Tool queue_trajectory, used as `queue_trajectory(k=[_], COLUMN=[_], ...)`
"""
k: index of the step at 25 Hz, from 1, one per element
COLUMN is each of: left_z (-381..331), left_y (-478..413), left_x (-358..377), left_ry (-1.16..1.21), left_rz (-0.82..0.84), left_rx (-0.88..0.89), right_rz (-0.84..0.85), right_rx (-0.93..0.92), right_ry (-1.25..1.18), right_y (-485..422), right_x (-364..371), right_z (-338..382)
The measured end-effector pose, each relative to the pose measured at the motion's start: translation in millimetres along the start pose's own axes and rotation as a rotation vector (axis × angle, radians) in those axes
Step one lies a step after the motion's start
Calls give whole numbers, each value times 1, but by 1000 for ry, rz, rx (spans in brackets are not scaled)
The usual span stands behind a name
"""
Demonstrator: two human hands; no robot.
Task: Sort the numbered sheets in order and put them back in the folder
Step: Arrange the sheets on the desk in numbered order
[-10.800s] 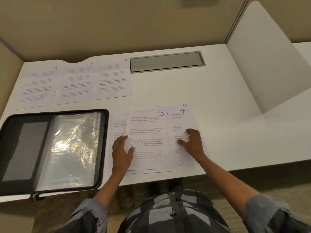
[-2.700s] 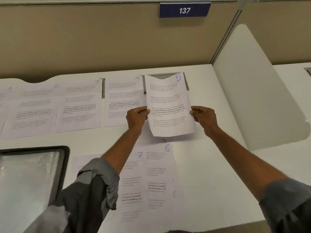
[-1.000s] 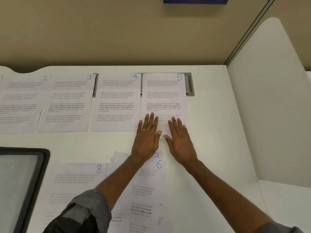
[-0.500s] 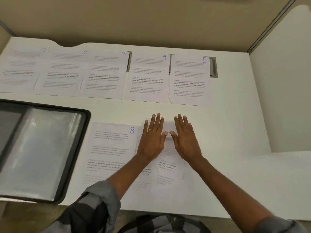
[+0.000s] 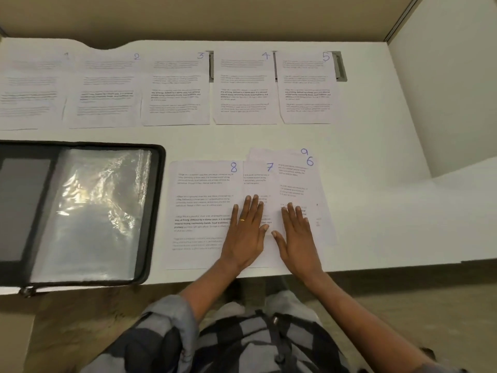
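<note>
Five printed sheets lie in a row along the back of the desk: sheet 1 [image 5: 29, 90], sheet 2 [image 5: 106, 90], sheet 3 [image 5: 176, 90], sheet 4 [image 5: 244, 87] and sheet 5 [image 5: 308, 87]. Near the front edge an overlapping pile shows sheet 8 [image 5: 201, 205], sheet 7 [image 5: 258, 179], sheet 6 [image 5: 298, 181] and a corner of sheet 9 [image 5: 269, 153] under them. My left hand [image 5: 247, 230] rests flat on sheets 8 and 7. My right hand [image 5: 297, 235] lies flat on sheet 6. The black zip folder [image 5: 153, 211] lies open at the left, its clear sleeves up.
A beige partition wall [image 5: 215, 17] runs behind the white desk [image 5: 376, 211], and a white divider panel [image 5: 451, 90] stands at the right. A grey cable hatch [image 5: 339, 67] shows behind sheets 4 and 5.
Sheet 5 was laid to the right of sheet 4. Both hands then drew back from it and came down flat on the front pile, whose numbers 7, 6 and 9 now show.
</note>
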State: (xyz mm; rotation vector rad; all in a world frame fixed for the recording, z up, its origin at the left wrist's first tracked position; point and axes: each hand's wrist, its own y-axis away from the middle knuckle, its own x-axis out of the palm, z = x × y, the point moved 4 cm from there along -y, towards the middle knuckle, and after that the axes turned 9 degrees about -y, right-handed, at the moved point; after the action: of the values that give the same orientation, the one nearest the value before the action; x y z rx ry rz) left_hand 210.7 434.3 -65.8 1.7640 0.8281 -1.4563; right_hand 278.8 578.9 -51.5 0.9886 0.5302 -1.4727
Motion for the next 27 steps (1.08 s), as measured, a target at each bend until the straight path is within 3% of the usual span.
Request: queue_trajectory(k=[7, 16, 20, 27], left_z=[-28, -40, -42, -41], left_y=[17, 8, 9, 4], left_x=[6, -4, -8, -8], left_ry=[-50, 40, 42, 51], left_rz=[71, 182, 198, 167], left_rx=[125, 27, 16, -26], right_rz=[-179, -375, -266, -297], right_rx=[305, 616, 595, 544], right_ry=[-189, -703, -774, -825], right_y=[23, -4, -9, 0], right_x=[-24, -53, -52, -109], right_z=[-32, -53, -53, -83])
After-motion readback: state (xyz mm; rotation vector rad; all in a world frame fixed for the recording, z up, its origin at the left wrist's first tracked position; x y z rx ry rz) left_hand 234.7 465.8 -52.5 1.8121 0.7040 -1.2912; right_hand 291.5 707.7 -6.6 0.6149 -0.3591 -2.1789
